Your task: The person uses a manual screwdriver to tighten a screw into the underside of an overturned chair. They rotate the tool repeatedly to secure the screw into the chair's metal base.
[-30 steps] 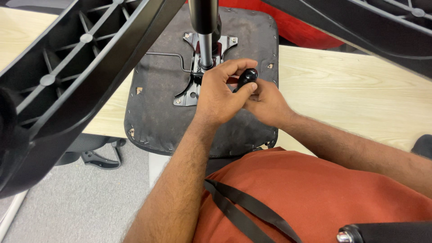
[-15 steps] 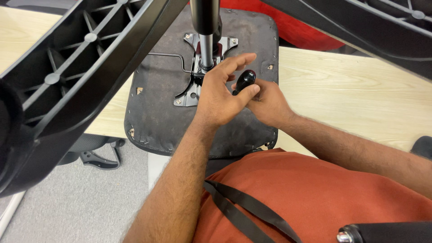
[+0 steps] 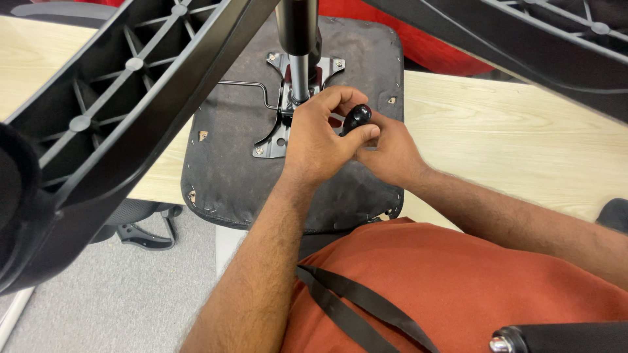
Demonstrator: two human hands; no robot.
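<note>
An upturned chair seat (image 3: 235,176) with dark grey fabric lies on the wooden table. A metal mechanism plate (image 3: 280,134) is screwed to it, and a gas cylinder (image 3: 299,39) rises from the plate toward me. My left hand (image 3: 320,140) pinches the black knob (image 3: 356,117) of a lever beside the plate, thumb pressed under the knob. My right hand (image 3: 396,153) sits just behind it, fingers curled around the lever below the knob and partly hidden by the left hand.
Black plastic chair base legs (image 3: 111,124) spread across the upper left and upper right (image 3: 523,46), close to the camera. The light wooden table (image 3: 510,144) extends right. Grey carpet (image 3: 118,294) and another chair's base (image 3: 147,232) lie lower left. A black armrest (image 3: 569,336) shows bottom right.
My left fingers have shifted a little around the knob, with the index finger lifting and curling over it. Both hands stay in the same place.
</note>
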